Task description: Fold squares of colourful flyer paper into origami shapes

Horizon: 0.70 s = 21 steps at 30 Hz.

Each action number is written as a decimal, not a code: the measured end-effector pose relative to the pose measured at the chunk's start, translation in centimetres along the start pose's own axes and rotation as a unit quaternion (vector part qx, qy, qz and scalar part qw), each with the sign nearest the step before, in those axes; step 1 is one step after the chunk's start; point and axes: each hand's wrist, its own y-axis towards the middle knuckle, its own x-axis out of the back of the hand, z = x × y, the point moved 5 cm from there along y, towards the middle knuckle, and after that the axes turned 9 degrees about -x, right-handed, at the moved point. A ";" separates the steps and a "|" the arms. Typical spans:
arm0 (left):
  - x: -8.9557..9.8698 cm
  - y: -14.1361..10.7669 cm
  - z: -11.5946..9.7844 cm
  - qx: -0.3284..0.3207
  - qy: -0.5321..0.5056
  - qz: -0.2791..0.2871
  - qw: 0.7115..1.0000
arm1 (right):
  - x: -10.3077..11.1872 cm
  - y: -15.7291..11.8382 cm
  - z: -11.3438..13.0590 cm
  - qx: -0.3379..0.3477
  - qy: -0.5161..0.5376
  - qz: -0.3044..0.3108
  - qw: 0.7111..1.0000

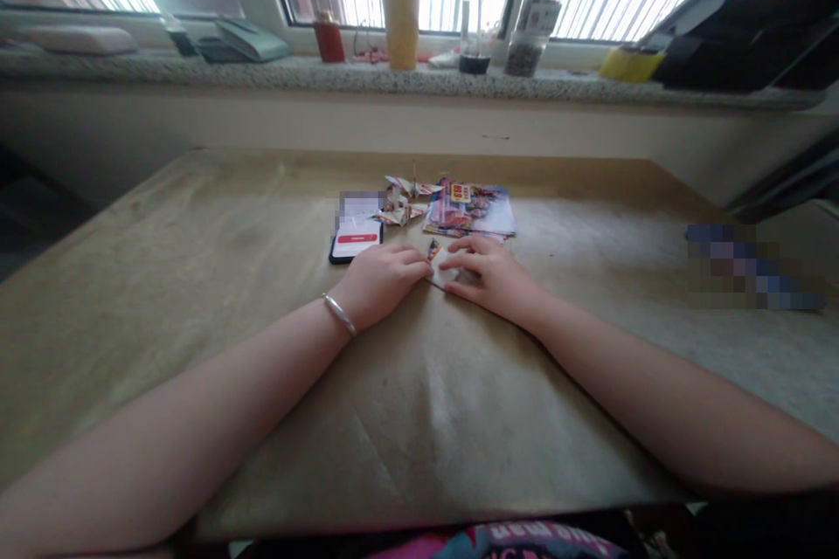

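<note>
A small folded piece of paper point(444, 272), white with a coloured tip, lies on the table between my hands. My left hand point(386, 279), below a silver bracelet on the wrist, has its fingers together, with the fingertips on the paper's left edge. From the other side my right hand point(488, 279) touches the paper with its fingers spread. Folded paper cranes point(401, 211) stand just beyond the hands. Right of them is a stack of colourful printed sheets point(481, 208). A phone point(357, 236) with a lit screen lies beside my left hand.
The table point(294, 454) has a pale brown cover. A blurred blue item point(747, 266) lies at its right side. Behind, a granite sill point(262, 74) holds a red container point(329, 37), a tall yellowish cylinder point(401, 0), clear containers and a black bag point(747, 26).
</note>
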 end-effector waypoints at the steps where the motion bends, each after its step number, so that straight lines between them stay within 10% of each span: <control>1: -0.2 0.0 0.3 0.010 -0.011 -0.002 1.000 | 0.0 0.1 0.0 0.003 -0.008 -0.010 1.000; 21: 0.0 -0.3 -0.8 -0.001 -0.038 0.055 0.998 | -0.7 0.1 1.5 0.054 -0.075 0.051 0.994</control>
